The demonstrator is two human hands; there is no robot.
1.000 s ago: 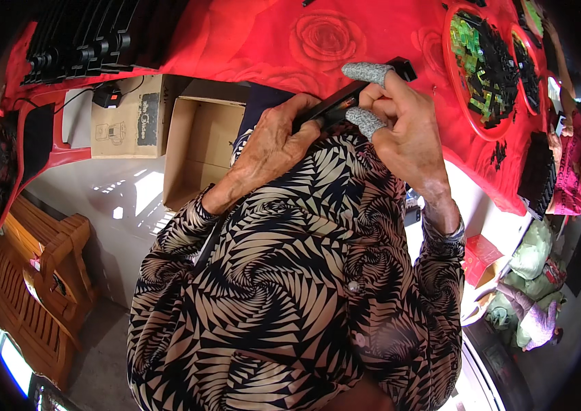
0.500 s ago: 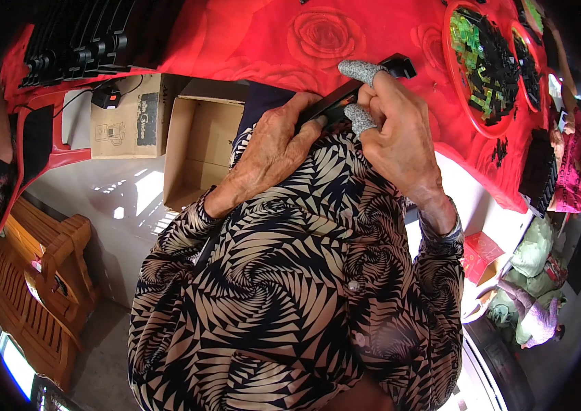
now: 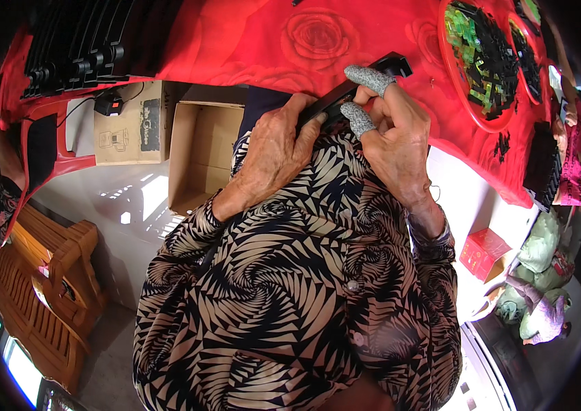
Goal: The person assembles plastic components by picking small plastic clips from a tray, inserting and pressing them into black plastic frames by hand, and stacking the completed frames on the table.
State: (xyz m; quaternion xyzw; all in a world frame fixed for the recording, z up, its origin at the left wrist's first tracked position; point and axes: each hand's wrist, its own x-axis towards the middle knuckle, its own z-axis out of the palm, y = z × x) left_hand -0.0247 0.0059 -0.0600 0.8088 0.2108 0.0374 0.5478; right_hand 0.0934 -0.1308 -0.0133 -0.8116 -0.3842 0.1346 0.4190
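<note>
Black plastic, long and narrow, makes up the bar-shaped part (image 3: 352,96) gripped at the near edge of the red rose-patterned tablecloth (image 3: 249,41). Its near end is covered by the left hand (image 3: 273,147), clasped over it. The right hand (image 3: 389,137), two fingers sheathed in grey fingertip covers (image 3: 370,77), is closed around the far end. Round red trays (image 3: 485,61) of dark pieces are cut off at the far right corner.

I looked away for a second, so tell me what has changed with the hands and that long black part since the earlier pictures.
Very little. The right hand, with grey fabric cots on two fingers, has shifted slightly along the long black plastic strip, and its fingers sit a bit further up it. The left hand keeps its grip on the strip's near end. The red rose-patterned tablecloth, open cardboard box and red tray of parts are unchanged.
</note>
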